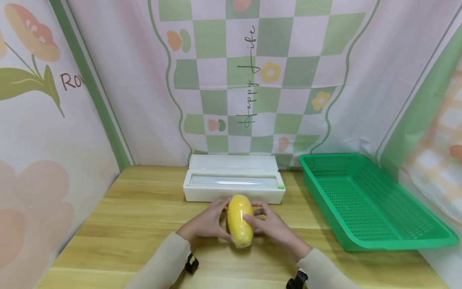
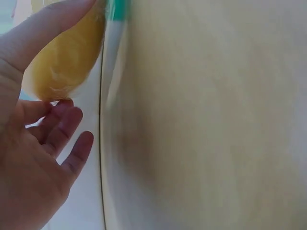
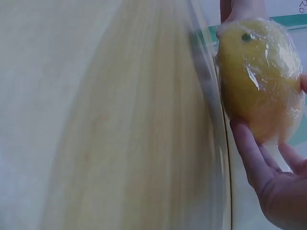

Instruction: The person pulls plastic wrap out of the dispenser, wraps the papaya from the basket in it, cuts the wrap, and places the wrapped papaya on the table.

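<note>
A yellow oblong fruit (image 1: 240, 224) wrapped in clear, shiny film is held between both hands, just in front of a white box. My left hand (image 1: 205, 222) grips its left side, thumb near the lower end. From the right, my right hand (image 1: 271, 225) holds it, with the thumb lying on its upper face. Up close in the left wrist view, film wrinkles at one end of the fruit (image 2: 72, 55). A small dark green spot shows on the fruit (image 3: 254, 91) in the right wrist view. The white box (image 1: 231, 194) stands with its lid raised and a pale roll inside.
A green perforated plastic basket (image 1: 325, 208) stands on the right of the wooden table (image 1: 144, 224). A green tab (image 1: 280, 186) sits at the box's right end. Printed cloth (image 1: 144, 100) hangs behind the table and along both sides.
</note>
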`<move>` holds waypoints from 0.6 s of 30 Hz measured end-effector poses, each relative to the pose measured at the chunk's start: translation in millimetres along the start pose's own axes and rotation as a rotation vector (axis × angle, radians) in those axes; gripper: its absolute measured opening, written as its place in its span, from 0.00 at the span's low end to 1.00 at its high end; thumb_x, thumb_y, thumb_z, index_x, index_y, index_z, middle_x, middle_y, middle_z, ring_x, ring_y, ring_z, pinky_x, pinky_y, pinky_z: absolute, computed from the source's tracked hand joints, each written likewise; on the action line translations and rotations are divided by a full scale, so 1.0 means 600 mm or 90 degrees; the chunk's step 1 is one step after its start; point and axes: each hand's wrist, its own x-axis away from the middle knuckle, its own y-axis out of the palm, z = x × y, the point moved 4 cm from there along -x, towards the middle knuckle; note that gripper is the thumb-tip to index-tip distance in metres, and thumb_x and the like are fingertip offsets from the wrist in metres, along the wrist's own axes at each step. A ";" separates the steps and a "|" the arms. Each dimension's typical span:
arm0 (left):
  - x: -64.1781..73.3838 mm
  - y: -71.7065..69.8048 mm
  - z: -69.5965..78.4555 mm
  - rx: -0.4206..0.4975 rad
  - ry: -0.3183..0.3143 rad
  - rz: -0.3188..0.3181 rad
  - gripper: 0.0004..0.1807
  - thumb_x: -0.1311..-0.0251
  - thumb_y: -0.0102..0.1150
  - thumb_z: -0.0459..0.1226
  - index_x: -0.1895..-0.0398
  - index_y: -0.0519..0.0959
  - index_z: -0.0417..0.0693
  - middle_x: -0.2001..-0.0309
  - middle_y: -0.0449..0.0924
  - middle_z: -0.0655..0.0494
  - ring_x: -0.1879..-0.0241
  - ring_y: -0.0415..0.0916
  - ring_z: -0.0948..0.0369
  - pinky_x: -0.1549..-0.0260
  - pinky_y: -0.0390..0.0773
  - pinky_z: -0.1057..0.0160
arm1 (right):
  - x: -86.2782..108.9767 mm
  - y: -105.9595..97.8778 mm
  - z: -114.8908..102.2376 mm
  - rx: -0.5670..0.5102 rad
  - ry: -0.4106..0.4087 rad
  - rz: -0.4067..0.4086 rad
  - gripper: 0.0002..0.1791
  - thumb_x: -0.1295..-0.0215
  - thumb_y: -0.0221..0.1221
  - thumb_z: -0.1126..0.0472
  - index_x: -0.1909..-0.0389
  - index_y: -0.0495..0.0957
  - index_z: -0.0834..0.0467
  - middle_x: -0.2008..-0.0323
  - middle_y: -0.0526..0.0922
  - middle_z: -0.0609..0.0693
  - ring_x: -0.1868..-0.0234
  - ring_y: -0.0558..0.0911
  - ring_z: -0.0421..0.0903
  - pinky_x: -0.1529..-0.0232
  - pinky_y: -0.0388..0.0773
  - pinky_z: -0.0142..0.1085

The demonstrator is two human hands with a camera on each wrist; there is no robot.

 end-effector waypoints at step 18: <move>-0.012 0.005 -0.005 0.084 -0.021 0.006 0.60 0.65 0.84 0.35 0.27 0.57 0.43 0.32 0.68 0.55 0.34 0.65 0.60 0.30 0.60 0.58 | -0.006 0.004 -0.003 0.088 -0.014 0.039 0.35 0.35 0.66 0.48 0.33 0.64 0.57 0.48 0.74 0.62 0.65 0.83 0.49 0.65 0.82 0.45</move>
